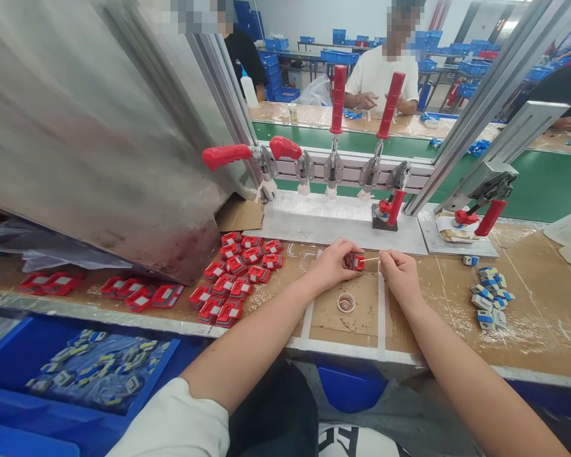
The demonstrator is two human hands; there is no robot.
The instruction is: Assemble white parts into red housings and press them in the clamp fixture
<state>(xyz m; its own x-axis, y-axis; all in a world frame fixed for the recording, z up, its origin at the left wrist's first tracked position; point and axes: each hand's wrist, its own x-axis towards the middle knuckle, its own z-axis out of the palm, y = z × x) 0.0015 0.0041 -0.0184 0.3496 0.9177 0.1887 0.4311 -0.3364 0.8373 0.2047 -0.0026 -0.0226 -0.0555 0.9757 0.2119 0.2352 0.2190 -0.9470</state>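
Nearest, below the table edge at the person's left, an open blue bin [66,407] holds small grey-and-blue pieces. Above, on the table, a small round cup [346,311] with something reddish-brown inside sits on a cardboard sheet [323,322]. Just beyond the cup, the left hand [334,264] has its fingers closed around a red part [358,262], while the right hand [400,277] pinches a thin stick [372,259] between thumb and curled fingers, its tip at the part; whether they touch cannot be told. Good work here probably means a firm left grip, a light touch on so slender a stick, and wrists kept wide of the cup. More red parts [252,255] lie at the left, grey-and-blue blocks [485,320] at the right. Farther back stand red-handled clamps [337,101], then a co-worker [361,77] at another bench.
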